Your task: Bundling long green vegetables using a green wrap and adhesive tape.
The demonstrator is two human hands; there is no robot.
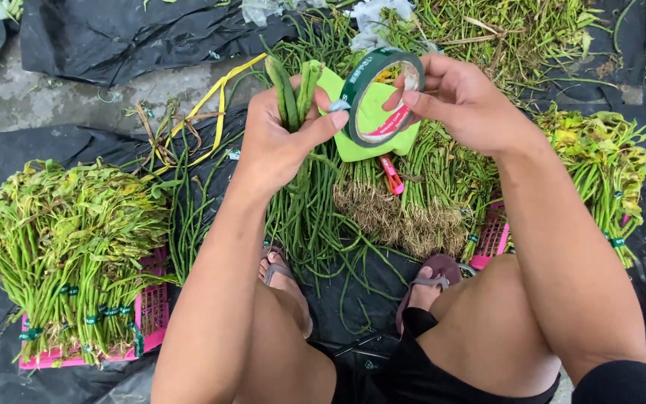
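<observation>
Green tape roll (380, 96), light and stiff, pinched at its rim by right hand (461, 101); left hand (278, 142) clenches limp long beans (293, 93) beside it.

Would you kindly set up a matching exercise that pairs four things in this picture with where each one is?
Things:
1. green tape roll
2. long beans
3. pink crate
4. red clip

Places:
A. under the tied green bundles at the left
B. gripped in the left hand
C. lying on the greens below the roll
D. held by the right hand

Pairs: 1-D, 2-B, 3-A, 4-C
</observation>
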